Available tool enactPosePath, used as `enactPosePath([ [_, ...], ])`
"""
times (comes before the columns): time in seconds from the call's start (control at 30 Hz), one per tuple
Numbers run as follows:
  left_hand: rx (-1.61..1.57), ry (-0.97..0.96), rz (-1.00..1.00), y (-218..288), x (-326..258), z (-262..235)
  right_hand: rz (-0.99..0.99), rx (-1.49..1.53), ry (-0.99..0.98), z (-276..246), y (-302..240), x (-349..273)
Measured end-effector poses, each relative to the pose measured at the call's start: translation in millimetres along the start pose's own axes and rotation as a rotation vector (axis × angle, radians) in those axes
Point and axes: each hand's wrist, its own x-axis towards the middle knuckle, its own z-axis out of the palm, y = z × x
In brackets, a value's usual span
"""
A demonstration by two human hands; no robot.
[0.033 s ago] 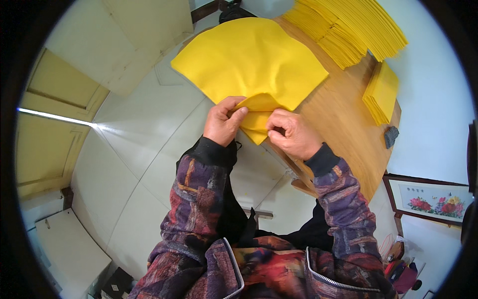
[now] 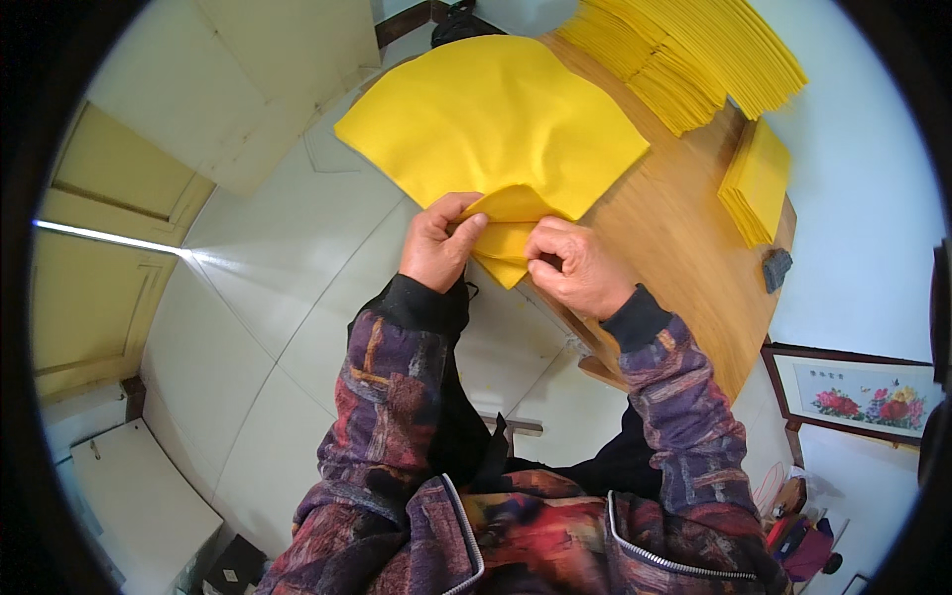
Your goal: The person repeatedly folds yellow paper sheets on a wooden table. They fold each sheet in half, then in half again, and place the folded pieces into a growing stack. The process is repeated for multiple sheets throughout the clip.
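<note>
Left hand [image 2: 436, 243] and right hand [image 2: 575, 266] both pinch the near corner of a yellow sheet [image 2: 496, 124], its tip folded under, at the edge of the wooden surface [image 2: 684, 268]; nothing has visibly shifted. Yellow stacks [image 2: 694, 59] lie beyond.

Home workroom: wooden table [image 2: 684, 248], framed picture [image 2: 858, 389]

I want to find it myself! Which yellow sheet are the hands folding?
Start at the wooden table. At its near corner lies one big yellow sheet, spread out and hanging over the edge, with the left hand and right hand pinching its folded tip. Unlike the stacked yellow sheets farther back, it lies alone and open.
</note>
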Motion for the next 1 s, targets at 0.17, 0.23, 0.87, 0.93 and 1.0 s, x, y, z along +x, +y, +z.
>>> enactPosePath([
  [0.17,-0.031,0.026,-0.016,2.9,-0.4,0.7,0.031,0.104,0.093,7.5,4.0,-5.6],
  [0.23,-0.014,0.036,0.005,3.7,-0.8,1.9,0.016,0.123,0.106,9.0,5.2,-6.2],
  [0.87,-0.056,0.033,-0.028,3.7,-0.8,0.3,0.051,0.104,0.292,24.8,5.5,-1.4],
  [0.93,-0.082,0.032,-0.037,2.4,-0.2,0.3,-0.004,0.014,0.278,26.0,4.4,-2.8],
  [1.0,-0.07,0.036,-0.033,2.0,-0.1,0.1,-0.073,-0.094,0.261,26.2,3.1,-4.3],
])
